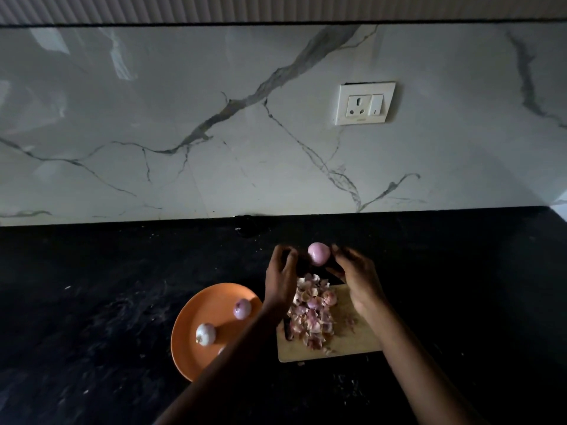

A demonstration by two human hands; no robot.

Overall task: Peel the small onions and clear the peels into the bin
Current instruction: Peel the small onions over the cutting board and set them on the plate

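Note:
A peeled pink onion is up above the dark counter, and my right hand pinches it at its right side with the fingertips. My left hand hovers just left of the onion with a small gap; its fingers are loosely curled and I see nothing in them. Below the hands, a pile of pink and pale onion peels lies on a wooden cutting board. Two small onions sit on an orange plate to the left of the board. No bin is in view.
A dark object, possibly a knife handle, lies at the board's left edge, partly under peels. The black counter runs to a marble backsplash with a wall socket. My left forearm crosses over the plate's right side.

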